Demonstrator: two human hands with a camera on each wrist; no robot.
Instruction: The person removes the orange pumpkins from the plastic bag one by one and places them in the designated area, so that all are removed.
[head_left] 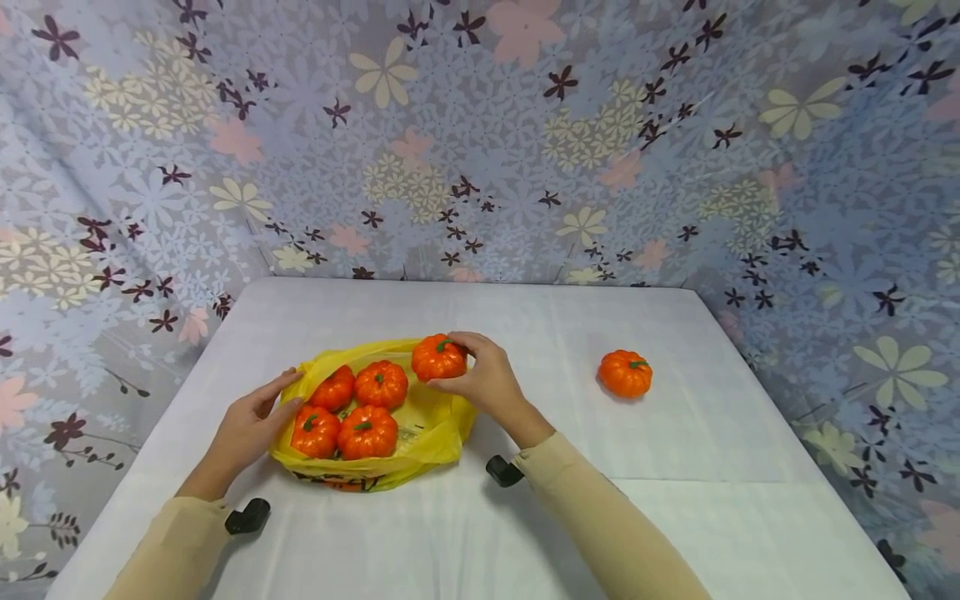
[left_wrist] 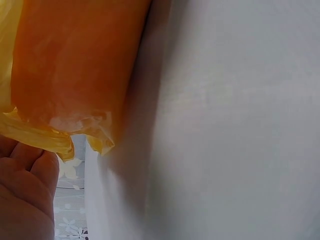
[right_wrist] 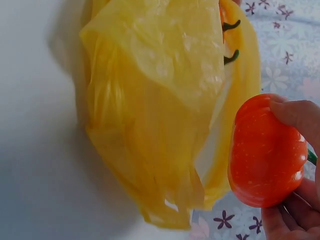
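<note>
My right hand [head_left: 491, 379] grips a small orange toy pumpkin [head_left: 437, 358] with a green stem, thumb on one side and fingers on the other. It is held over the right part of an open yellow plastic bag [head_left: 431, 433]. In the right wrist view the same pumpkin [right_wrist: 267, 152] shows up close beside the bag's side. Inside the bag, towards its left, sit several more pumpkins [head_left: 381, 384]. At the bag's left rim, my left hand [head_left: 243, 429] pinches the plastic between thumb and fingers. In the left wrist view the bag [left_wrist: 75, 65] partly hides those fingertips.
One more pumpkin [head_left: 626, 373] lies on the white-covered table [head_left: 720, 450], well to the right of the bag. Flower-patterned cloth [head_left: 480, 142] hangs behind the table and at both sides. A black wrist device [head_left: 247, 517] sits under each sleeve.
</note>
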